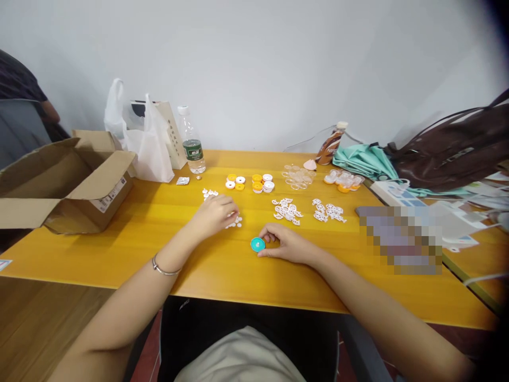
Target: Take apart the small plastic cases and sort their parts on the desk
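Head view: holding and layout

Apparently for steadiness, the right hand is clamping the teal disc between thumb and fingers at the table. The left hand is bending over white chips, its grip impossible to tell. Farther, orange and white cups are lying grouped, probably for easy picking

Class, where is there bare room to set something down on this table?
Bare patches: on the table, between its front edge and the turquoise disc; also between the cardboard box and left arm. Crowded: the far right, around the brown bag.
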A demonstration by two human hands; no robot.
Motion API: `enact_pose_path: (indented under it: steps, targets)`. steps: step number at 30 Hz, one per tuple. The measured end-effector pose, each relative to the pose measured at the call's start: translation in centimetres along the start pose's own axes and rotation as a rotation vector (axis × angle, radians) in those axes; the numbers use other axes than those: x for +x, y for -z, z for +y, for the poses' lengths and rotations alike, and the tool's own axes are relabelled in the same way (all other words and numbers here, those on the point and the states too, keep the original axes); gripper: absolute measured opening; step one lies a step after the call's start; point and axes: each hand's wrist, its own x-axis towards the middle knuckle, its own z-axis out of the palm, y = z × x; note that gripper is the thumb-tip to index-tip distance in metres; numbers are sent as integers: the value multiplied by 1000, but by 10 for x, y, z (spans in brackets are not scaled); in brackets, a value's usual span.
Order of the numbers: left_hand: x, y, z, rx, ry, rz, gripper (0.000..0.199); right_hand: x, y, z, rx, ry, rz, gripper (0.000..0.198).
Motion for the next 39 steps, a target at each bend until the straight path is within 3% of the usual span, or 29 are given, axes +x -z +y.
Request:
enact_pose_path:
  steps: [6, 14, 17, 23, 39]
  targets:
    - [0, -8, -13, 50, 100, -118, 16, -1, 1, -3, -13, 10, -11, 27]
    - [-1, -10, -8, 42, 95, -143, 19, -1, 1, -4, -28, 7, -12, 24]
    - [-2, -7, 2, -20, 24, -130, 20, -1, 1, -3, -36, 14, -10, 24]
    - [-5, -9, 28, -243, -296, -149, 21, 1, 2, 0, -57, 43, -17, 24]
    - [-6, -15, 38, 87, -489, 9, 26, 2, 0, 1, -18, 84, 20, 26]
